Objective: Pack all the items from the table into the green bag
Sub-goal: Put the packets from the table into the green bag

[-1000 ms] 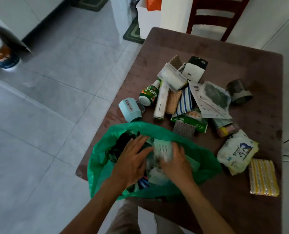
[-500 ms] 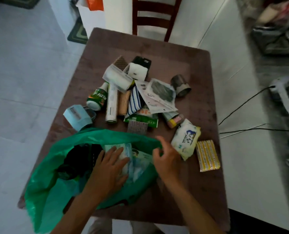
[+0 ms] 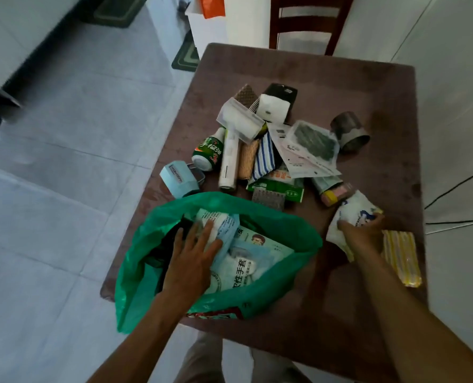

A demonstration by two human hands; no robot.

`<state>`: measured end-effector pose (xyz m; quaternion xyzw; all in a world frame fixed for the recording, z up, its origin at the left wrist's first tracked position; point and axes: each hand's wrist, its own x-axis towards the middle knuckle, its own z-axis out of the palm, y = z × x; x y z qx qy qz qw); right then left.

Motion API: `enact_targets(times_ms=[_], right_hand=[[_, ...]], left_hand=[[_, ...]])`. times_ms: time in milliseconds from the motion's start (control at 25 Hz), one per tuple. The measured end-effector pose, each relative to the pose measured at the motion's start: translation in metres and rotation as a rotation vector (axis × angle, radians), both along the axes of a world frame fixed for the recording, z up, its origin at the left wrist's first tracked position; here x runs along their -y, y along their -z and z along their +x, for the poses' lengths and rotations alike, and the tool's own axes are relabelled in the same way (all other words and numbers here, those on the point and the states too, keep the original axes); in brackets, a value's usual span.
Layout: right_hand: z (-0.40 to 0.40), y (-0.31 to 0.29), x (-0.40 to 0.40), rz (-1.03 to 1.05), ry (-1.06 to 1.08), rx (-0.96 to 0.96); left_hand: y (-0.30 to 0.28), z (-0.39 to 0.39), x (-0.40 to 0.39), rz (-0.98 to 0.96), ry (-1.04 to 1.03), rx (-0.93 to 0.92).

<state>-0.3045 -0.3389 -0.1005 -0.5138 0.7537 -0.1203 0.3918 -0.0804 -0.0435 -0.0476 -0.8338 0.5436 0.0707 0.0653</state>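
Note:
The green bag (image 3: 282, 286) lies open at the near left edge of the brown table (image 3: 340, 76). Pale blue and white packets (image 3: 246, 258) and something dark sit inside it. My left hand (image 3: 191, 258) lies flat, fingers spread, pressing on those packets. To the right of the bag, my right hand (image 3: 363, 233) grips a white wipes packet (image 3: 351, 217) with a blue print, still resting on the table. A yellow striped pack (image 3: 402, 258) lies just right of that hand.
Beyond the bag lies a pile: a light blue box (image 3: 178, 179), a green bottle (image 3: 209, 153), a white tube (image 3: 228, 161), a lint roller (image 3: 240, 121), a striped cloth (image 3: 265, 157), a tape roll (image 3: 348, 131). A wooden chair (image 3: 307, 23) stands at the far end. Cables (image 3: 456, 186) cross the floor on the right.
My right hand came out of the bag, moved right and closed on the white wipes packet. My left hand stayed inside the bag. The camera view swung sideways.

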Motion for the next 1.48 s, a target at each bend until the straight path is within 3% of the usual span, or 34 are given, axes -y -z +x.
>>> enact_targets(times_ms=[160, 280, 360, 400, 480, 560, 640, 800, 920, 1160, 1240, 1400, 1480], right_hand=[[-0.004, -0.078, -0.044, -0.046, 0.154, 0.415], [0.010, -0.141, -0.099, 0.153, -0.083, 0.636], [0.036, -0.139, -0.140, 0.315, -0.219, 0.576], [0.056, -0.130, -0.164, 0.347, -0.222, 0.506], [0.092, -0.101, -0.206, 0.221, -0.275, 0.316], [0.108, -0.074, -0.230, 0.105, -0.464, 0.192], [0.098, -0.061, -0.223, 0.038, -0.604, 0.109], [0.059, -0.067, -0.178, -0.063, -0.960, -0.173], [0.047, -0.075, -0.161, -0.014, -1.213, -0.628], [0.026, -0.104, -0.164, 0.195, -1.618, -1.076], [0.011, -0.125, -0.152, 0.174, -1.561, -1.119], [-0.004, -0.183, -0.109, -0.522, -0.964, -0.593], [-0.008, -0.189, -0.097, -0.665, -0.771, -0.461]], left_hand=[[-0.003, -0.013, 0.005, -0.020, -0.002, -0.094], [-0.005, -0.029, 0.003, -0.102, 0.060, -0.197], [-0.008, -0.035, -0.009, -0.154, 0.125, -0.283], [-0.011, -0.033, -0.017, -0.211, 0.113, -0.320], [-0.021, -0.025, -0.028, -0.372, 0.003, -0.389], [-0.031, -0.019, -0.026, -0.474, -0.022, -0.353], [-0.033, -0.014, -0.015, -0.388, 0.075, -0.306], [-0.013, -0.020, 0.011, 0.045, 0.315, -0.275], [-0.006, -0.018, 0.015, 0.052, 0.312, -0.198], [-0.013, -0.021, 0.015, 0.124, 0.210, -0.162], [-0.015, -0.028, 0.017, 0.162, 0.193, -0.172], [-0.017, -0.037, 0.016, 0.234, 0.175, -0.333], [-0.026, -0.045, 0.016, 0.140, 0.192, -0.492]])
